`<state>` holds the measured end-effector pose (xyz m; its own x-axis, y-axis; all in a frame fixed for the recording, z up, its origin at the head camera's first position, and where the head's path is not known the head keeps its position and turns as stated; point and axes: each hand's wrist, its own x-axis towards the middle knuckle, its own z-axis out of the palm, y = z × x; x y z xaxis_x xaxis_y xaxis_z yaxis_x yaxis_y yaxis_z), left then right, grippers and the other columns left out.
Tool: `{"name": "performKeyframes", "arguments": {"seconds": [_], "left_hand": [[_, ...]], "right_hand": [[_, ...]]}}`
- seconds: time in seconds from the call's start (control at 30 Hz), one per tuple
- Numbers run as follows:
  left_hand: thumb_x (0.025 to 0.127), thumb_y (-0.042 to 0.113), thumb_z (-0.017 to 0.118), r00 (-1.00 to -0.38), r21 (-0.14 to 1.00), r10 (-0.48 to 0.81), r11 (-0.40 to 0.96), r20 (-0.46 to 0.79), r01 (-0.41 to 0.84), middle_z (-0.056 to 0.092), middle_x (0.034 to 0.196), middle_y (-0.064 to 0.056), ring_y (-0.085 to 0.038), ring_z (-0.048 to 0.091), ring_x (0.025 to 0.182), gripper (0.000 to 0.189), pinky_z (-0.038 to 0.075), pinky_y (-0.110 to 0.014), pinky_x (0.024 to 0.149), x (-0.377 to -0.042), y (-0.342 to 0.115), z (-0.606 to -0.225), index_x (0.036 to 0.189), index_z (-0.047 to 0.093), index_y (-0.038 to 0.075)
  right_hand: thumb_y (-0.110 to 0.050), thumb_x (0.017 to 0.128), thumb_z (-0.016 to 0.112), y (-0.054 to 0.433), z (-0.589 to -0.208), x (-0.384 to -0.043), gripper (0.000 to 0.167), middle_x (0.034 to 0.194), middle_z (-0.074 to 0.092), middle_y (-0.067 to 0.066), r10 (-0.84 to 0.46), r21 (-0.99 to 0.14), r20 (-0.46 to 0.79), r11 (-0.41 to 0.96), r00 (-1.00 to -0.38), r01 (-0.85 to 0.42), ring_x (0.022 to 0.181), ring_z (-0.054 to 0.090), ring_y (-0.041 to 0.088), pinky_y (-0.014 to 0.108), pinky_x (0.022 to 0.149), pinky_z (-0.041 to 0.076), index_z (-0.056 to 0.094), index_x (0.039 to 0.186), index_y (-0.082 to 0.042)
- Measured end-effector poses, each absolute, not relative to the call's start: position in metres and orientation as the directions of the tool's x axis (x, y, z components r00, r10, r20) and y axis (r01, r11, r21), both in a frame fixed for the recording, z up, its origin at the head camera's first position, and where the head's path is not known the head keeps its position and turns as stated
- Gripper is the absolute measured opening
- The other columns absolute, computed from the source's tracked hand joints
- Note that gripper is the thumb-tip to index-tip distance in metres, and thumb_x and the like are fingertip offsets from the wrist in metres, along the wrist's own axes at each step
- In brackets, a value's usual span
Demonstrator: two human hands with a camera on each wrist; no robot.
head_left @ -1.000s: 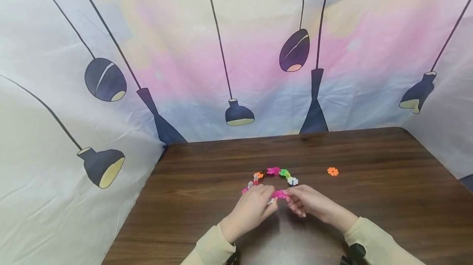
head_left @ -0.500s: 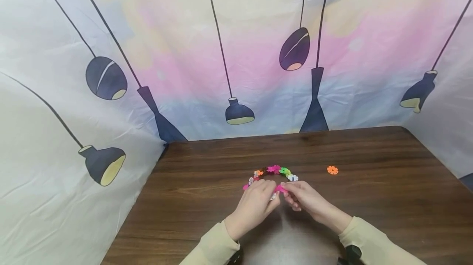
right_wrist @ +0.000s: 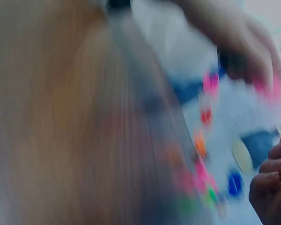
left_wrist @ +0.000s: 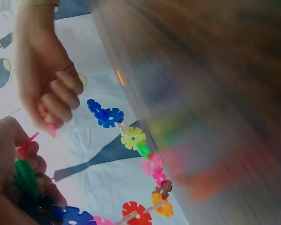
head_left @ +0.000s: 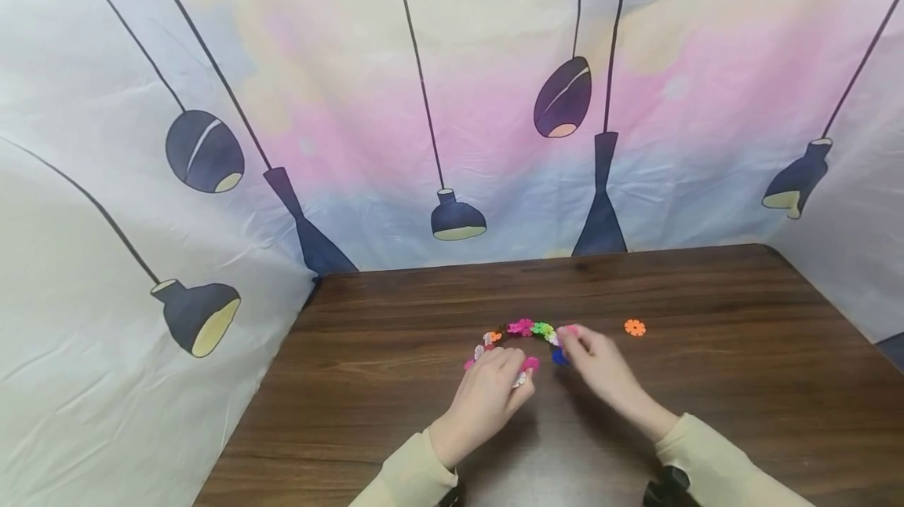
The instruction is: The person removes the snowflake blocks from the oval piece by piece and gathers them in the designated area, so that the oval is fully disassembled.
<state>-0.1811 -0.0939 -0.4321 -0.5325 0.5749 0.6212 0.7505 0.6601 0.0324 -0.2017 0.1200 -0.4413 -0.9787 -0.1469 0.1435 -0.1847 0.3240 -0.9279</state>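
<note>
A curved chain of colourful flower-shaped plastic discs (head_left: 523, 327) lies in an open arc on the table in the head view. My left hand (head_left: 483, 397) grips its near end, with a pink disc (head_left: 531, 365) poking out past the fingertips. In the left wrist view a green disc (left_wrist: 25, 180) sits within that grip. My right hand (head_left: 610, 377) pinches a separate pink disc (head_left: 570, 330), mostly covered by the fingers. Close to that hand is the chain's other end, a blue disc (head_left: 560, 356). The right wrist view is badly blurred.
A loose orange disc (head_left: 635, 327) lies on the brown wooden table (head_left: 706, 295), right of the chain. Behind the table hangs a cloth backdrop (head_left: 494, 114) printed with lamps.
My right hand has drawn away from the left, up and to the right, with a pink disc in its fingers. The left hand stays nearly in place on the chain.
</note>
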Motion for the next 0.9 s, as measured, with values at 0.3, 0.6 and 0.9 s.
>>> {"name": "performKeyframes", "arguments": {"seconds": [0.3,0.6,0.9], "left_hand": [[0.093,0.015,0.064,-0.6,0.135,0.556,0.659,0.576,0.74,0.035,0.068,0.009,-0.009,0.041,0.067,0.019,0.032,-0.018,0.061,-0.183,-0.1,-0.432,0.08,0.049,0.015],[0.094,0.021,0.065,-0.621,0.189,0.592,0.628,0.514,0.755,0.038,0.072,0.01,-0.008,0.04,0.07,0.018,0.031,-0.017,0.062,-0.181,-0.102,-0.432,0.084,0.05,0.016],[0.099,0.026,0.057,-0.608,0.142,0.677,0.612,0.415,0.778,0.051,0.087,0.009,-0.007,0.047,0.08,0.014,0.043,-0.02,0.073,-0.181,-0.106,-0.429,0.104,0.059,0.012]], "right_hand": [[-0.037,0.097,0.069,0.196,-0.431,-0.239,0.037,0.081,0.071,0.012,0.015,-0.85,0.283,0.466,-0.959,-0.244,0.064,0.062,0.013,0.029,0.057,0.053,0.072,0.104,-0.001],[-0.033,0.107,0.05,0.262,-0.429,-0.257,0.052,0.092,0.072,0.021,0.062,-0.848,0.245,0.498,-0.967,-0.183,0.069,0.066,0.005,0.025,0.063,0.057,0.061,0.122,0.016],[-0.04,0.105,0.053,0.304,-0.446,-0.26,0.057,0.086,0.072,0.008,0.007,-0.8,0.019,0.6,-1.0,-0.011,0.074,0.065,0.016,0.029,0.063,0.056,0.063,0.114,0.015]]}}
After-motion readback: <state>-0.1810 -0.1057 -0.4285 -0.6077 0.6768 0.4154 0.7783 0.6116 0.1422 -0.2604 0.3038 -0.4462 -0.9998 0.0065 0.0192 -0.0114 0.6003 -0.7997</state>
